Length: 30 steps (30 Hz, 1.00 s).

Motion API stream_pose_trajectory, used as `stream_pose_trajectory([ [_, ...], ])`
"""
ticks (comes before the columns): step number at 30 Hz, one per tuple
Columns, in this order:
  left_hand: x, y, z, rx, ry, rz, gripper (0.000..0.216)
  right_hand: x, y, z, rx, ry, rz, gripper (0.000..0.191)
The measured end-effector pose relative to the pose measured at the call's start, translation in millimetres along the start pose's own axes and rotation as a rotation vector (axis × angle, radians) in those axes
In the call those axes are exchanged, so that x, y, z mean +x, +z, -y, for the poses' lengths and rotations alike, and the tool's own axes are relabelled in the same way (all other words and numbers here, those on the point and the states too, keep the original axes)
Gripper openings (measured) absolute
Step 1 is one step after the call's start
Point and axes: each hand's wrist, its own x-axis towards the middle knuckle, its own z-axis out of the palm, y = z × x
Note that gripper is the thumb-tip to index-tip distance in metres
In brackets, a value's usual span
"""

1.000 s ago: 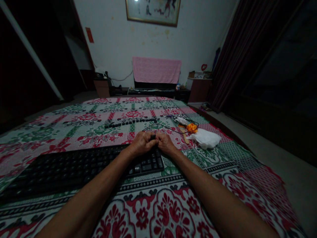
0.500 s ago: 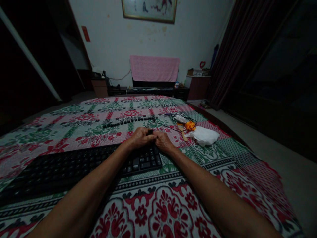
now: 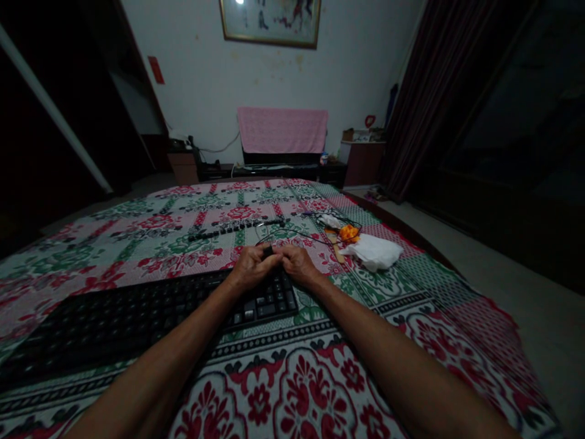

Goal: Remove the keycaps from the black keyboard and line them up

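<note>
Above the right end of a black keyboard (image 3: 150,305), my two hands meet, fingertips together. My left hand (image 3: 250,267) is closed, pinching a small black keycap (image 3: 267,250) that shows above the thumb. My right hand (image 3: 298,266) is closed too, its fingers pressed against the left fingertips; whatever lies between them is hidden. Beyond the hands, several small black keycaps (image 3: 235,229) lie in a row on the flowered bedspread (image 3: 315,402). A thin black cable (image 3: 304,233) curves from near the hands towards the right.
To the right lie a crumpled white tissue or bag (image 3: 377,252), an orange bundle (image 3: 350,233), a flat wooden stick (image 3: 338,253) and another white crumpled piece (image 3: 329,221). Past the bed's far edge stand a low cabinet (image 3: 363,163) and a screen draped with a pink cloth (image 3: 283,130).
My hands have shifted slightly left and down in the picture, still together; the black keycap now sits tilted in the left fingers. The camera view has tipped up a little.
</note>
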Motion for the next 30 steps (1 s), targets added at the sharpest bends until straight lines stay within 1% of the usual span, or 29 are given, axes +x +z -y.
stream_pose_trajectory([
  [3, -1.2, 0.8, 0.8, 0.005, -0.019, -0.032, 0.029, -0.2, 0.0, -0.2, 0.001, -0.002, -0.002, 0.026],
  [6, 0.9, 1.1, 2.9, -0.018, -0.020, -0.022, 0.030, -0.2, -0.1, -0.7, -0.007, -0.009, -0.007, 0.026],
  [9, 7.8, 1.0, 4.4, -0.058, -0.046, 0.045, 0.029, 0.1, -0.1, -1.6, -0.027, -0.002, -0.011, 0.025],
  [14, 21.6, 0.4, 4.6, -0.153, -0.140, 0.164, 0.032, 0.5, -0.1, -1.6, -0.065, 0.023, -0.020, 0.024],
  [17, 21.8, -0.9, 2.5, -0.204, -0.182, 0.198, 0.032, 0.7, 0.2, -1.2, -0.061, 0.031, -0.014, 0.024],
  [19, 16.9, -1.3, 0.9, -0.174, -0.168, 0.165, 0.031, 0.8, 0.2, -0.8, -0.047, 0.023, -0.006, 0.024],
  [23, 3.4, 0.7, -0.1, -0.041, -0.047, 0.022, 0.031, 0.3, -1.1, 1.9, -0.007, 0.018, -0.002, 0.024],
  [25, 0.0, 0.9, 0.0, -0.003, -0.011, -0.027, 0.031, -0.1, -2.2, 3.8, 0.005, 0.013, 0.004, 0.022],
  [27, 0.4, -1.6, -0.3, -0.026, -0.030, 0.013, 0.031, -0.3, -3.0, 5.2, 0.000, 0.007, 0.008, 0.021],
  [30, 5.5, -10.7, -2.8, -0.142, -0.141, 0.192, 0.033, -0.1, -3.4, 6.4, -0.017, -0.001, 0.007, 0.023],
])
